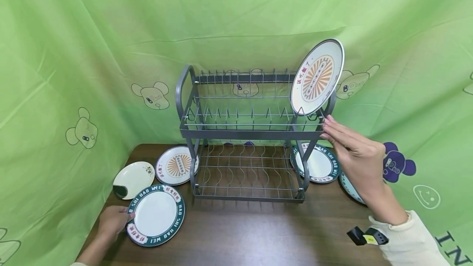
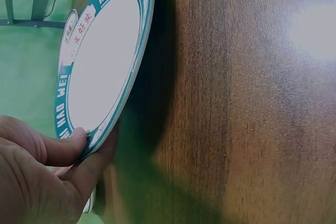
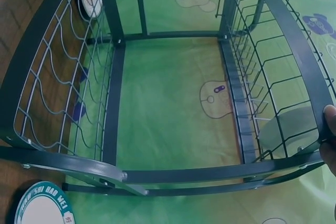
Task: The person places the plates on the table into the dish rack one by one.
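Observation:
My left hand (image 1: 114,221) pinches the edge of a white plate with a green lettered rim (image 1: 155,215). In the left wrist view the thumb lies on the rim of that plate (image 2: 105,66), which tilts above the tabletop. My right hand (image 1: 354,151) grips the right front corner of a grey two-tier dish rack (image 1: 255,135). Only the fingertips of that hand (image 3: 329,140) show in the right wrist view, on the frame. A white plate with an orange sunburst (image 1: 317,79) stands tilted at the right end of the upper tier.
On the brown table (image 1: 251,233), a sunburst plate (image 1: 177,165) and a cream plate with a dark green patch (image 1: 134,177) lie left of the rack. A green-rimmed plate (image 1: 319,163) and a partly hidden plate (image 1: 351,188) lie right. Green cloth (image 1: 240,19) hangs behind.

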